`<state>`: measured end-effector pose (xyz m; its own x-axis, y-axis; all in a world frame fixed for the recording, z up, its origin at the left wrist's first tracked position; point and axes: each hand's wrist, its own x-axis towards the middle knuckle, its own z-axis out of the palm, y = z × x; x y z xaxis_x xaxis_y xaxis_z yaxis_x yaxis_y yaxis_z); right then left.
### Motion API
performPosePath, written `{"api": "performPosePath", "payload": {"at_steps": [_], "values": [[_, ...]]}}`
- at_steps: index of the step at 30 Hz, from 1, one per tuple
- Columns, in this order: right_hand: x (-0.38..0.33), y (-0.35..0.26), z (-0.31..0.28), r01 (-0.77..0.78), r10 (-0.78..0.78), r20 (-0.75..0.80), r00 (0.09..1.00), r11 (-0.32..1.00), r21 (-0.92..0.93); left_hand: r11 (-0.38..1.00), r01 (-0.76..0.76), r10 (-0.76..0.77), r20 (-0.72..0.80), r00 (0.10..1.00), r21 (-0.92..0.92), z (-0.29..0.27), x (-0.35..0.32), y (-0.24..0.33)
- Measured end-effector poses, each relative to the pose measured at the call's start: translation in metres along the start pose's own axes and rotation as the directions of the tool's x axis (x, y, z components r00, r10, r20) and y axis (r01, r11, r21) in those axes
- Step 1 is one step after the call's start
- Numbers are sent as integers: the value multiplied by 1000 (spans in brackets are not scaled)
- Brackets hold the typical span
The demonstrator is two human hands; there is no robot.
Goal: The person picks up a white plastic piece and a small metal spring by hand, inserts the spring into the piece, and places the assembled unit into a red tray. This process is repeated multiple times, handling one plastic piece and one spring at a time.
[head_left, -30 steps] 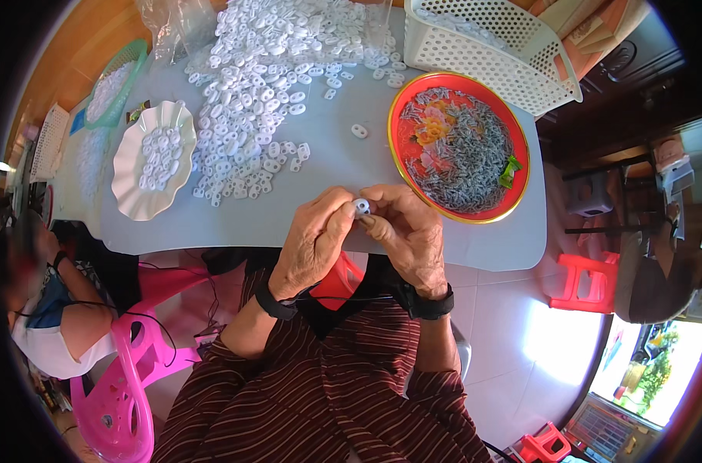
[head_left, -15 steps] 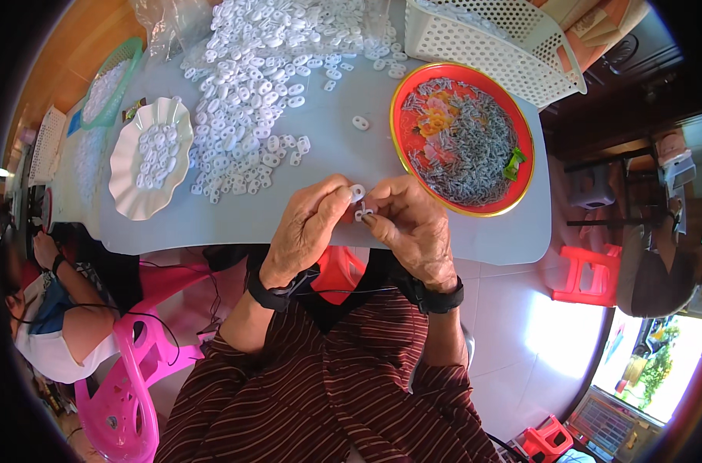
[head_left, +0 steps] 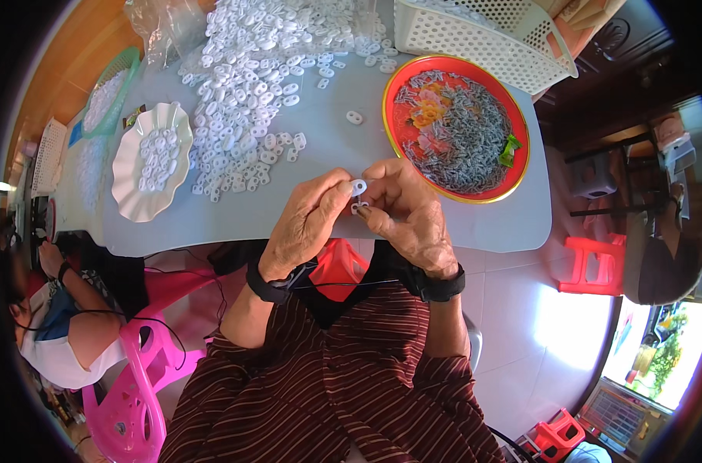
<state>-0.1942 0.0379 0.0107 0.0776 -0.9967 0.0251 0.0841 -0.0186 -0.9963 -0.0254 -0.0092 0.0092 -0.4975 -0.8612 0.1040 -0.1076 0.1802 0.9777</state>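
Note:
Both hands are close together above the table's near edge. In the thumb and fingers of my left hand [head_left: 308, 224] is a white oval plastic piece [head_left: 358, 187] with a hole. My right hand [head_left: 412, 224] pinches a second small white piece [head_left: 357, 207] just below it. A thin metal pin stands between the two pieces; whether it enters the upper one is too small to tell. Right of the hands sits a red tray [head_left: 389, 116] with a gold rim, full of small grey metal pins [head_left: 474, 131]. A large heap of white oval pieces [head_left: 243, 116] lies to the left.
A scalloped cream dish [head_left: 127, 181] holds several white pieces. One loose piece [head_left: 354, 117] lies left of the tray, which also holds a green wrapper [head_left: 509, 150]. White baskets and a green basket [head_left: 125, 100] stand around. Another person's arm [head_left: 92, 328] shows beside a pink chair [head_left: 135, 401].
The white piece in my left hand now sits more directly above the pin held at my right hand. The whole view has shifted slightly; both grips stay.

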Motion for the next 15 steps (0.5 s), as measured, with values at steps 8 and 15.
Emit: {"api": "performPosePath", "payload": {"at_steps": [8, 15], "values": [[0, -2, -6, -34, 33, 34, 999, 998, 53, 997, -63, 60, 72, 996, 33, -3, 3, 0], [1, -11, -3, -47, 46, 34, 998, 999, 25, 999, -32, 31, 65, 997, 17, -5, 4, 1]]}}
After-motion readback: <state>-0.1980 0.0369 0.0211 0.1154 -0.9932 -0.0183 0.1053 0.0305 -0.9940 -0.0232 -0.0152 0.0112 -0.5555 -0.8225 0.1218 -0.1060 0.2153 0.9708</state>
